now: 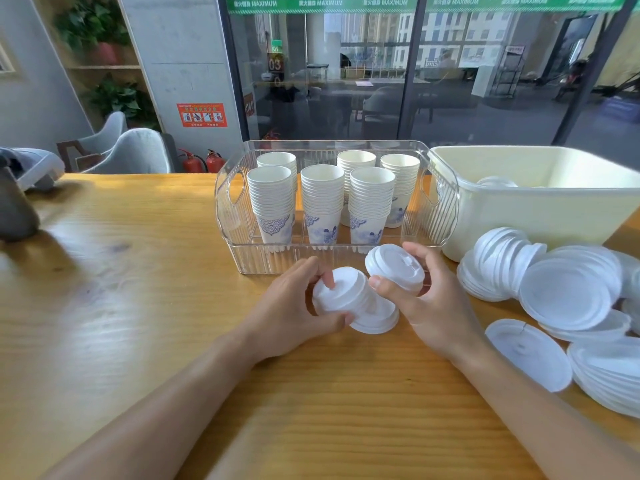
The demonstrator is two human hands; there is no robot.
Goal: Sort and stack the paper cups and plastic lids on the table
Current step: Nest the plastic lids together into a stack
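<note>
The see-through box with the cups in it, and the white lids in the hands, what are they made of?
Clear ribbed box: likely hard glossy plastic, since cups show through. White round lids in the left hand and right hand: probably thin, slightly translucent matte plastic.

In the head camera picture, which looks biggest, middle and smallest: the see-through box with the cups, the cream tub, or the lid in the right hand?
1. Clear ribbed plastic bin holding the cup stacks, and the cream plastic tub: unsure, since the tub is cut off at the picture's edge.
2. White plastic lid held in the right hand: plainly smallest, though nearest the camera.
</note>
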